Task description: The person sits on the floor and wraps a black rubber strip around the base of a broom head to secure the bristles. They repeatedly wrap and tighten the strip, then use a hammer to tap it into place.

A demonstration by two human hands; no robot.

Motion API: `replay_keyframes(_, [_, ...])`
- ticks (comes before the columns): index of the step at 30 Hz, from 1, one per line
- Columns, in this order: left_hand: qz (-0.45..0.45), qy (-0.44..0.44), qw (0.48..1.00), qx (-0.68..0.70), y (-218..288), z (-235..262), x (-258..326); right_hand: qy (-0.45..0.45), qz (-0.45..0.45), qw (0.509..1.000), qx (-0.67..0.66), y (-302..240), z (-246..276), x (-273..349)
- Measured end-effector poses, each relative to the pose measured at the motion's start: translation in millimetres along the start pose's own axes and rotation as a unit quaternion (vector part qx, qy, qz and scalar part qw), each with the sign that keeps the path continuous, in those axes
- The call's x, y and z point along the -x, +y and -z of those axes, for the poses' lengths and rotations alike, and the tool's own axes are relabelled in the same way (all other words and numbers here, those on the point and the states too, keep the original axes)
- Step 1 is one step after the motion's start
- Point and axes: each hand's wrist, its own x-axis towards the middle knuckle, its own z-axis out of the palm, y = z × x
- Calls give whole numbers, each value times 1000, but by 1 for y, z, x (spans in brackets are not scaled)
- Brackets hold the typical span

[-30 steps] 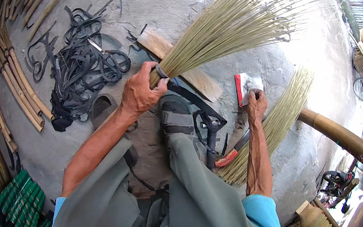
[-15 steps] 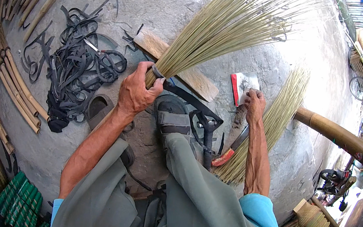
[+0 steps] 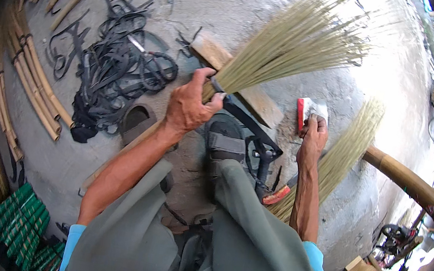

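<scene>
My left hand (image 3: 194, 103) is closed round the bound base of a bundle of thin straw stalks (image 3: 292, 46), which fan out to the far right. A black rubber strip (image 3: 247, 119) wraps this base and trails to the right, towards my sandalled foot. Beneath my left forearm runs a pale stick (image 3: 111, 167). Over a small red and white packet (image 3: 303, 112) on the floor, my right hand (image 3: 313, 134) has its fingertips pinched together; whatever is between them is too small to make out. A wooden block (image 3: 258, 103) lies under the bundle.
Tangled black strips (image 3: 121, 65) lie on the floor at left, beside bamboo-handled bundles (image 3: 39, 86). A second straw bundle (image 3: 349, 150) with a thick bamboo pole (image 3: 407, 178) lies at right. By my right forearm is a knife with a red handle (image 3: 276, 195). Green-wrapped rods (image 3: 19, 221) sit lower left.
My right fingers have come in over the packet and pinched together. The left hand keeps its hold on the straw bundle. The whole view has shifted, so the floor things appear further right.
</scene>
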Motion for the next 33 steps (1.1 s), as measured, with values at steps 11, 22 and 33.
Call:
replay_keyframes(11, [-1,2,1000,-5,2,4,0,-187,144,967,98,-61,-157,87])
replay_keyframes(22, [7,-11,1000,16,0,7,-1,-164,186,962,111,-54,-173,91])
replay_keyframes(33, [4,-13,1000,1,1,9,-1,-152,257,944,143,-56,-176,94])
